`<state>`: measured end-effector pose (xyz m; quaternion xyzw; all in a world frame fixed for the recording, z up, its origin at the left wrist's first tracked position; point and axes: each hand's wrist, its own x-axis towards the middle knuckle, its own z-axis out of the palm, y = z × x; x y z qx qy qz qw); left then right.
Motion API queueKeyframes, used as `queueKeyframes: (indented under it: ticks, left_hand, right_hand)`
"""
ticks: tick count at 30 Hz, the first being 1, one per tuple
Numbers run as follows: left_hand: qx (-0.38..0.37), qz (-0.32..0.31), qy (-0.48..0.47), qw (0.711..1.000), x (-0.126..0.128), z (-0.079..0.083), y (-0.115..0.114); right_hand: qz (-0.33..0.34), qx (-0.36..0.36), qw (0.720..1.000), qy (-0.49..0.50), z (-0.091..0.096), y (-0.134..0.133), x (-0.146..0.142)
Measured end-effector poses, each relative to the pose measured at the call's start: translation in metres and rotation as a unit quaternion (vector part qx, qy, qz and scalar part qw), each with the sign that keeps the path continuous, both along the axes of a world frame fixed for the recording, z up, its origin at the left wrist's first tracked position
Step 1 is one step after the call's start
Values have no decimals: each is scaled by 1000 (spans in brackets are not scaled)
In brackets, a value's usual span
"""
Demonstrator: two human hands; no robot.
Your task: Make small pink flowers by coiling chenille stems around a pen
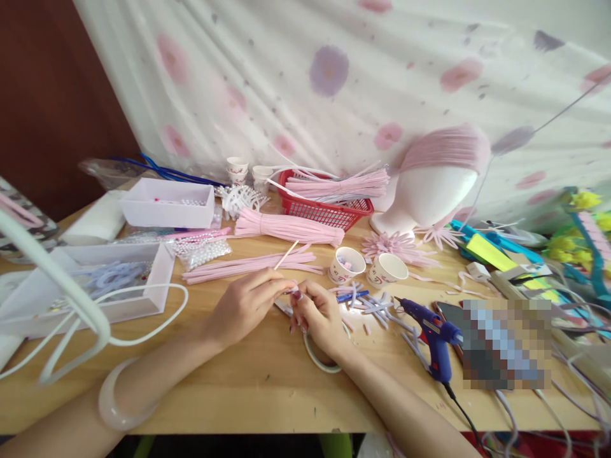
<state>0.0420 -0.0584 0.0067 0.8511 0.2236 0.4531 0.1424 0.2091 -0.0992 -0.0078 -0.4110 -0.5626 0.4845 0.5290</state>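
My left hand [248, 302] and my right hand [321, 315] meet over the middle of the wooden table [248, 388]. The left hand's fingers pinch a thin wooden stick [285, 256] that slants up and away. My right hand's fingertips are closed on a small pink piece [294, 291] at the stick's lower end. A white ring of tape [319, 361] lies under the right wrist. Loose pink strips [248, 266] lie just beyond both hands.
A blue glue gun [432, 331] lies to the right, its cord running off the front edge. Two paper cups [366, 267], a red basket [329, 207] of pink strips and a white foam head [429, 191] stand behind. White trays [95, 280] and white tubing [86, 312] fill the left.
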Motion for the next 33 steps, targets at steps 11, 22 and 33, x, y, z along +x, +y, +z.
queueKeyframes:
  ticks: [11,22,33]
  left_hand:
    - [-35,41,61,997,4,1,-2]
    - [10,65,38,997,5,1,-5]
    - [99,116,121,981,3,0,-13]
  right_hand:
    - [24,-36,999,4,12,-2,-4]
    - [103,-134,981,90,12,0,-4]
    - [152,-178,966,112,13,-3,-3]
